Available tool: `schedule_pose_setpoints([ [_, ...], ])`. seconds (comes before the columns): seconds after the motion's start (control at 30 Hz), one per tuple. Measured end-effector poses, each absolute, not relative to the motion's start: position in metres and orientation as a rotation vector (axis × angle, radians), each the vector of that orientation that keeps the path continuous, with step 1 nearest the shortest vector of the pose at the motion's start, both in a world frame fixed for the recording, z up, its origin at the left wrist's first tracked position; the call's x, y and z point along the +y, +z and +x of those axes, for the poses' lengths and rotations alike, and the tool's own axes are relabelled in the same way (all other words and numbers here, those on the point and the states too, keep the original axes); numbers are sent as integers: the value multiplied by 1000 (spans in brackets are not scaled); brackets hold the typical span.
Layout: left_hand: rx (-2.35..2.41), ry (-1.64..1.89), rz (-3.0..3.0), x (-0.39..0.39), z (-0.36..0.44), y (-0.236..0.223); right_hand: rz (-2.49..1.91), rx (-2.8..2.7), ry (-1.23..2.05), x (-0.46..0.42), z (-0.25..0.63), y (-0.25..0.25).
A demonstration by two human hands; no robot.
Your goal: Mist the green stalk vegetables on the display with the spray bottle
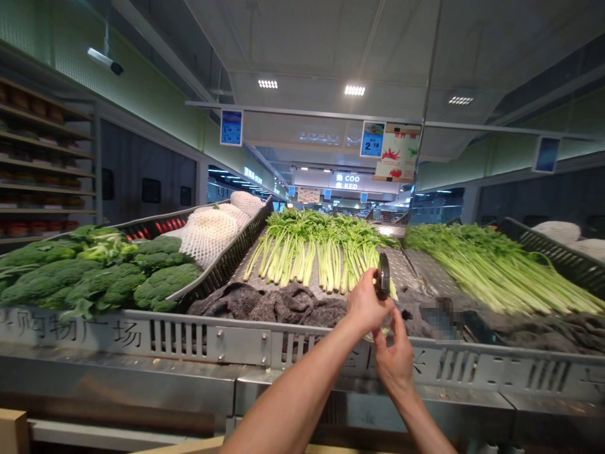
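Produce display [262,343]; black rounded object [384,276], left hand [367,306]

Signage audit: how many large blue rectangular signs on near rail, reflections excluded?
2: left blue sign, alone; right blue sign, beside the paper red-pepper poster. None looks hidden.

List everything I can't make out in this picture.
All in the head view:
- Dark round object: its kind; nearly edge-on, partly covered by the left hand.
- Right hand: whether it grips anything; its fingertips overlap the left hand.
- Front lettering: partly hidden by broccoli and the arms.
- Shelf goods: too small and blurred, cut off by the left edge.
- Pixelated patch: masks whatever is there.
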State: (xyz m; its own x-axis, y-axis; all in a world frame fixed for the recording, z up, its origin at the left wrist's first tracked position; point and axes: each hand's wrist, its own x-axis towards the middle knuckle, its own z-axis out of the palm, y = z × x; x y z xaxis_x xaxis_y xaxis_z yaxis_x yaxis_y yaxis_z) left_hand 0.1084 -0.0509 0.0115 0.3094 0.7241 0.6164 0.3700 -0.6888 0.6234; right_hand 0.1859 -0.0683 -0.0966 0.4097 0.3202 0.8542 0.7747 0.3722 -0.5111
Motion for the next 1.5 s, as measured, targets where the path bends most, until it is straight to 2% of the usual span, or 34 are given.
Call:
schedule_pose_setpoints([
  [0.47, 941, 1273, 2187, -45, 126, 14, -1224, -1118, -381, -67, 199, -96],
  [0.87, 964, 1312, 2182, -42, 124, 33, -1170, -1123, -403, -58, 197, -74],
  [1.5, 1022, 1392, 2154, -29, 91, 37, -1112, -1207, -391, -44, 166, -63],
])
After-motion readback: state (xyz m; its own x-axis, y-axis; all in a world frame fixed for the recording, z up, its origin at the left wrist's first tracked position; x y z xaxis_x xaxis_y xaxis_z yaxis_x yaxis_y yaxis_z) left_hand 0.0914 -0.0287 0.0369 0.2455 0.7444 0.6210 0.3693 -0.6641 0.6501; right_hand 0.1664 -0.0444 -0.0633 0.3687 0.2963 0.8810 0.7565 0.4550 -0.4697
